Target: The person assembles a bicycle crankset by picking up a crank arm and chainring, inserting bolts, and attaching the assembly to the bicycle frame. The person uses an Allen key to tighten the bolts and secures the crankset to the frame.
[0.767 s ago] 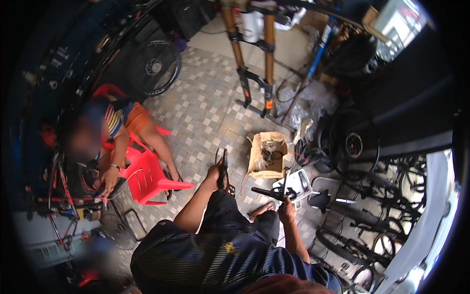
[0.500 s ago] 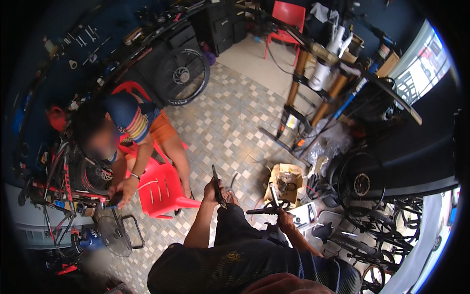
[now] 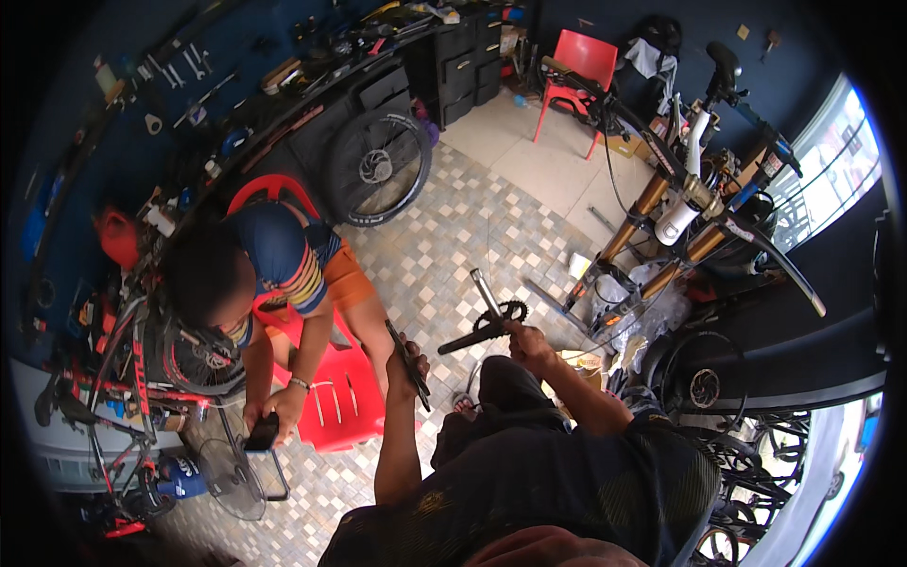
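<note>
My right hand (image 3: 525, 342) grips a black bicycle crankset (image 3: 487, 324) with a toothed chainring and a silver axle pointing up and away. My left hand (image 3: 408, 364) is closed around a separate long black crank arm (image 3: 407, 363), held at an angle. Both hands are raised in front of me, a short gap between them. My dark trousers and shirt fill the lower middle of the view.
A seated person (image 3: 265, 283) in a striped shirt sits on a red plastic chair (image 3: 335, 397) to my left, holding a phone (image 3: 262, 432). A bike wheel (image 3: 378, 168) leans on a workbench. A bicycle with gold forks (image 3: 661, 217) stands to the right. Another red chair (image 3: 576, 71) stands far back.
The view has swung upward and my hands have risen with the parts. The crankset now shows its chainring and axle clearly; the cardboard box seen before has dropped behind my right arm.
</note>
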`<state>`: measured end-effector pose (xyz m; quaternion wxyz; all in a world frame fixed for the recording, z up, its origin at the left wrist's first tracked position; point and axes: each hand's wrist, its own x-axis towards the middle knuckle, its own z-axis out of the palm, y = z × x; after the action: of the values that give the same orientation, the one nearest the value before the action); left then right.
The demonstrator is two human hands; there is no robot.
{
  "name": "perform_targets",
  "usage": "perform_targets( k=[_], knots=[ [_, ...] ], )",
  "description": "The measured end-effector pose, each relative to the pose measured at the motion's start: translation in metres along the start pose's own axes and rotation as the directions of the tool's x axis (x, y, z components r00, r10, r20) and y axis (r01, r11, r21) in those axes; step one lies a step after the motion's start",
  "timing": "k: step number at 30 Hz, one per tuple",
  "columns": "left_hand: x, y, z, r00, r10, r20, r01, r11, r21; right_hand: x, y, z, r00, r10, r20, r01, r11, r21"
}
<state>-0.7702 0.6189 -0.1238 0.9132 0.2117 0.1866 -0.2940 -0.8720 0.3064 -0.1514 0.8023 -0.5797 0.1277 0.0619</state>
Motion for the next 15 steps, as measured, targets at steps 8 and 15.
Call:
perform_targets(
  k=[8,15],
  knots=[
    [0.127,0.046,0.047,0.992,-0.09,-0.092,0.101,0.988,0.118,0.16,-0.046,-0.025,0.898,0.334,-0.287,-0.16,0.855,0.494],
    [0.318,0.093,0.118,0.961,-0.236,-0.145,0.266,0.929,0.256,0.264,-0.04,-0.095,0.891,0.27,-0.365,0.015,0.786,0.618]
  ],
)
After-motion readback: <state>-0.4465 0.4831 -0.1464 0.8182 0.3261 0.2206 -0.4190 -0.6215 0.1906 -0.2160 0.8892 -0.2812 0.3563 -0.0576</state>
